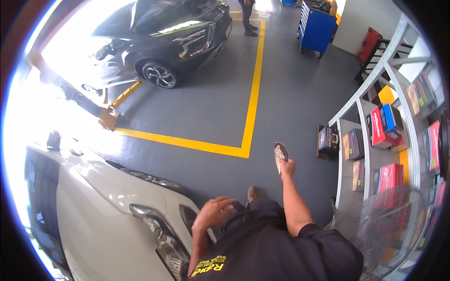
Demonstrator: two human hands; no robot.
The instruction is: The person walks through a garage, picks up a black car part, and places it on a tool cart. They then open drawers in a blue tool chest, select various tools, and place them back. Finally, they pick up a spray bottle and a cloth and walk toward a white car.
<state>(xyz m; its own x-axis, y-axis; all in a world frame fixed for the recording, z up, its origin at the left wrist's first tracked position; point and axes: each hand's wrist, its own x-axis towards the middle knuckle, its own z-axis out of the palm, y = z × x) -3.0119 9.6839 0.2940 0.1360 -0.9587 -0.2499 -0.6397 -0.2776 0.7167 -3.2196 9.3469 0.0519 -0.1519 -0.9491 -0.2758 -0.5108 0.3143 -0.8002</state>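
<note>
My right hand (288,167) is stretched forward over the floor and closed round a flat, oblong thing (280,153). It looks pale and mottled with a dark, reddish edge, perhaps a folded rag; its kind cannot be made out. In front of my waist my left hand (214,211) holds nothing, its fingers extended and slightly bent. The nearest thing to that hand is the front of a white car (103,210), whose headlight (164,241) lies to the left of my forearm. One of my shoes (252,194) shows below, between the hands.
A dark car (173,42) stands far left beside a yellow lift arm (124,96). Yellow lines (253,103) mark the grey floor. On the right are shelves (363,126) of boxed goods and a mesh fan guard (384,225). Farther off are a blue tool cabinet (316,28) and a person (247,14).
</note>
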